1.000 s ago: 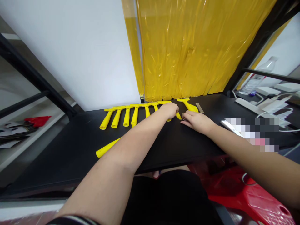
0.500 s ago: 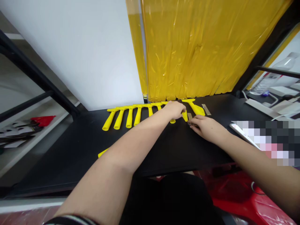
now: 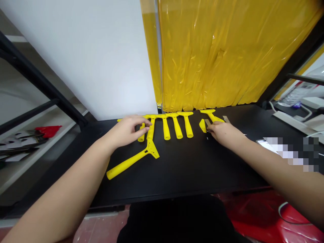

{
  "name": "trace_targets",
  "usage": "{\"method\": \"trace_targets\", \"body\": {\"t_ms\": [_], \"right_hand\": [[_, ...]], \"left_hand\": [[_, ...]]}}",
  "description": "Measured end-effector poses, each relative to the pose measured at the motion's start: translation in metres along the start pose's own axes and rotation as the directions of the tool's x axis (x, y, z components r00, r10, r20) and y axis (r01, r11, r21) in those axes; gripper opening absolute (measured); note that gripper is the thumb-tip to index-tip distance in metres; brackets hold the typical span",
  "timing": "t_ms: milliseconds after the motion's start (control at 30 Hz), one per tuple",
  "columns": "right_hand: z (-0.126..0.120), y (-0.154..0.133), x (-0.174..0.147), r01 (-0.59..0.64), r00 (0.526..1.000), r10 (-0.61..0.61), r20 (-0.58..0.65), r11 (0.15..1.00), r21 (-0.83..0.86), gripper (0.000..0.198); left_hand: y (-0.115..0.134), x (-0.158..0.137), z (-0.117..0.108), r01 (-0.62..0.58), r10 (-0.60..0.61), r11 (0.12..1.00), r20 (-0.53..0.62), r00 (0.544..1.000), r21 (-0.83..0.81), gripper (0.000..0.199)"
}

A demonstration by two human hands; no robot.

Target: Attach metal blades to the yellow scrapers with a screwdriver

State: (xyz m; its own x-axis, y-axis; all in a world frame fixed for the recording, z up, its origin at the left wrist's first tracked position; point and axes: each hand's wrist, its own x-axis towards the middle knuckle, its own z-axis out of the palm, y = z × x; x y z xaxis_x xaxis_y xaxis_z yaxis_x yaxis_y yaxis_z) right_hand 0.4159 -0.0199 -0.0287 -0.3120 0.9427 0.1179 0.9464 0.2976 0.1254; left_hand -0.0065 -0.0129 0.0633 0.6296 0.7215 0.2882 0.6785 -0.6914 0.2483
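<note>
My left hand hovers over the row of yellow scraper handles, thumb and fingers apart and holding nothing. It partly covers the handles at the row's left end. In front of it, a single scraper handle lies slantwise on the black table, its wide head toward the row. At the right, the fingers of my right hand are pinched together low over the table; what is in them is too small to make out. Beside those fingertips are a small yellow plate and a flat metal strip. Another yellow handle lies just behind my right hand.
A second metal strip lies behind my right hand. A phone rests on the black table at the right. Yellow plastic sheeting and a white panel close off the back. Black frame bars stand at both sides.
My left hand has moved left, from beside the right hand to the row's left part, uncovering the slanted handle. The right hand stays by the metal strip and yellow plate, fingers still pinched.
</note>
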Motion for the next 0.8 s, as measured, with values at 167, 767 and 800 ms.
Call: {"method": "trace_targets", "body": {"t_ms": [167, 767, 800], "right_hand": [[-0.008, -0.005, -0.008, 0.066, 0.993, -0.052, -0.11, 0.989, 0.129, 0.017], [-0.016, -0.003, 0.023, -0.101, 0.995, 0.099, -0.023, 0.993, -0.061, 0.018], [-0.015, -0.001, 0.028, -0.11, 0.994, 0.11, 0.001, 0.992, -0.06, 0.017]], "left_hand": [[-0.029, -0.037, 0.008, 0.114, -0.128, 0.987, -0.125, 0.984, -0.114, 0.026], [-0.047, -0.048, 0.017, 0.092, -0.096, 0.992, -0.045, 0.994, -0.081, 0.025], [-0.046, -0.048, 0.016, 0.101, -0.105, 0.991, -0.044, 0.993, -0.086, 0.026]]}}
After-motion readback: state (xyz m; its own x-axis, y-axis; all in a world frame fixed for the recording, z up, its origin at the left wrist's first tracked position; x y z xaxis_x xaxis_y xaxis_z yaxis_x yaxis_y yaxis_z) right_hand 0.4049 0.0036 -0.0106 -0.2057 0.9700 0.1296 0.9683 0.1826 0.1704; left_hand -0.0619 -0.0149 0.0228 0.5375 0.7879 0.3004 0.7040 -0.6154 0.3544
